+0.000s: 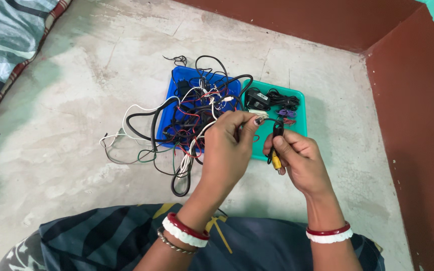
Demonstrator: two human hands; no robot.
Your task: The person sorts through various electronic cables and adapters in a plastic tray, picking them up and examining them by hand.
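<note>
A person seated on a concrete floor (76,100) is working one thin black cable (278,131) free of a tangle of wires (187,120) spilling from a blue tray (177,83): the left hand (227,148) pinches its pale end at the fingertips, while the right hand (297,158) has its grip clenched around the yellow plug (276,160). The next move seems to call for coiling or tracing the cable. How it runs into the tangle is unclear, and items in the green tray (300,125) are hard to identify.
</note>
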